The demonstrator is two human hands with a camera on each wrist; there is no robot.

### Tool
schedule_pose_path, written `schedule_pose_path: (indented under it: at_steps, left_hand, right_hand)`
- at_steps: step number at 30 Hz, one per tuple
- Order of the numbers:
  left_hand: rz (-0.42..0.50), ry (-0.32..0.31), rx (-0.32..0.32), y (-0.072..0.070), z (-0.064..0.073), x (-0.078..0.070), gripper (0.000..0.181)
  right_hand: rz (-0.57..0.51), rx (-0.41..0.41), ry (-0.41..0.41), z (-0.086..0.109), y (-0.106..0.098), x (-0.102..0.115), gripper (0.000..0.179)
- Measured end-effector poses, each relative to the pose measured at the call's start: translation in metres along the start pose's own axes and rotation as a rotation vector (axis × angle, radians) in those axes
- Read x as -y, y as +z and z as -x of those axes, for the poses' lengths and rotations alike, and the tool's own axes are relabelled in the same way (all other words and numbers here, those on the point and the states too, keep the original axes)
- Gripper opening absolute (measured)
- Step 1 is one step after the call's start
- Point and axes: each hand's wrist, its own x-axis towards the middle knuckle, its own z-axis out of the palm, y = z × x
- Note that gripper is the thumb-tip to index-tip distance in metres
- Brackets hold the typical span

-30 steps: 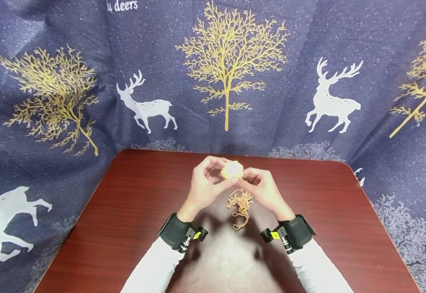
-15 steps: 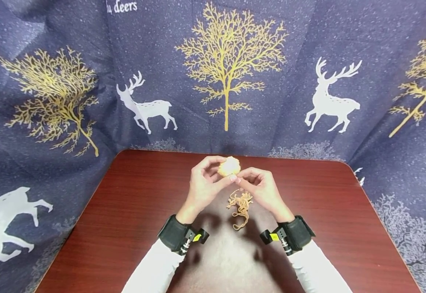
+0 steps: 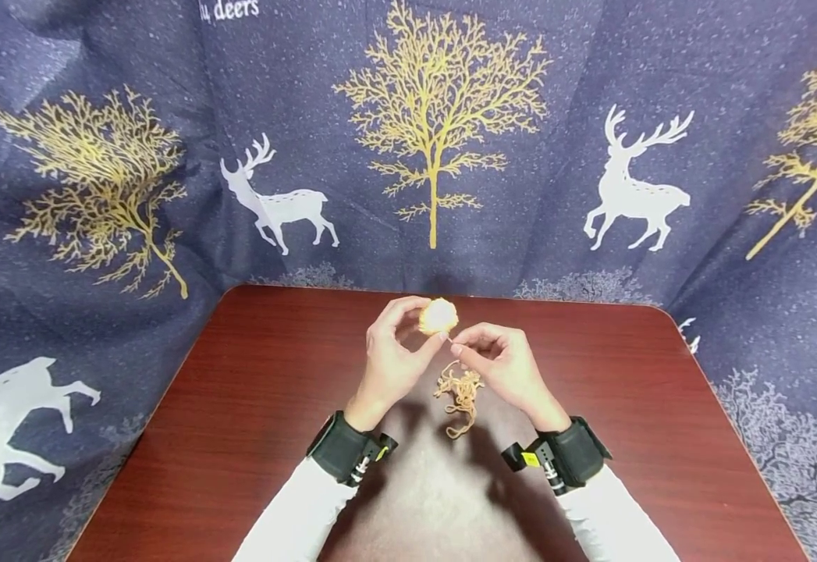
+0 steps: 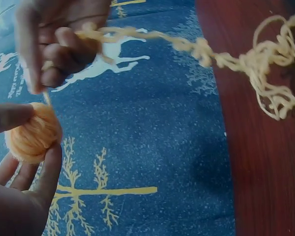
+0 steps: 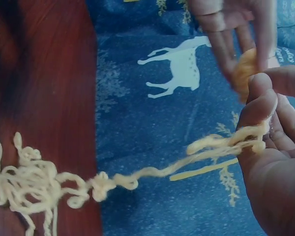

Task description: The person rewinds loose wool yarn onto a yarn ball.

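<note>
A small ball of yellow-orange yarn (image 4: 33, 135) sits between the thumb and fingers of my left hand (image 3: 390, 359), raised over the table's far half. In the head view the ball (image 3: 439, 316) looks washed out by light. Just to its right, my right hand (image 3: 509, 367) pinches the yarn strand (image 4: 48, 98), which runs taut from the ball to the fingertips. From the right hand the strand (image 5: 157, 172) hangs down, knotted and kinked, to a loose tangle of yarn (image 3: 460, 390) below the hands.
A reddish-brown wooden table (image 3: 261, 390) with rounded far corners lies beneath. Behind it hangs a dark blue cloth (image 3: 506, 234) printed with white deer and golden trees. Each wrist wears a black band (image 3: 341, 449) with a small camera.
The two hands have drawn slightly apart, so a short length of strand now shows between them. The ball has shifted slightly up and left with the left hand. The tangle stays in place.
</note>
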Motion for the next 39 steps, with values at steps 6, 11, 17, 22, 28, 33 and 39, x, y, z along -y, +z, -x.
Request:
schedule_pose_path:
  at_steps: [6, 11, 17, 22, 28, 33, 39]
  left_hand:
    - [-0.106, 0.018, 0.043, 0.0, 0.001, 0.001, 0.043]
    - [-0.1, 0.019, 0.091, 0.0, 0.003, 0.001, 0.042]
    - [-0.13, 0.033, 0.158, -0.002, 0.006, 0.002, 0.042]
    - [-0.088, 0.022, 0.235, -0.004, 0.009, 0.003, 0.044]
    - [0.08, -0.025, 0.337, -0.006, 0.012, -0.006, 0.046]
    - [0.245, -0.061, 0.333, -0.008, 0.01, -0.015, 0.049]
    - [0.316, -0.053, 0.226, -0.009, 0.007, -0.017, 0.053]
  right_hand:
    - [0.027, 0.02, -0.068, -0.004, -0.003, 0.011, 0.007]
    - [0.022, 0.028, -0.089, -0.008, -0.008, 0.017, 0.007]
    - [-0.001, 0.021, -0.081, -0.014, -0.014, 0.029, 0.007]
    - [-0.031, 0.015, -0.088, -0.022, -0.019, 0.033, 0.006]
    - [-0.087, 0.039, -0.049, -0.031, -0.024, 0.03, 0.008]
    - [-0.097, 0.046, 0.019, -0.031, -0.022, 0.021, 0.013]
    - [-0.139, 0.049, 0.046, -0.022, -0.014, 0.007, 0.014]
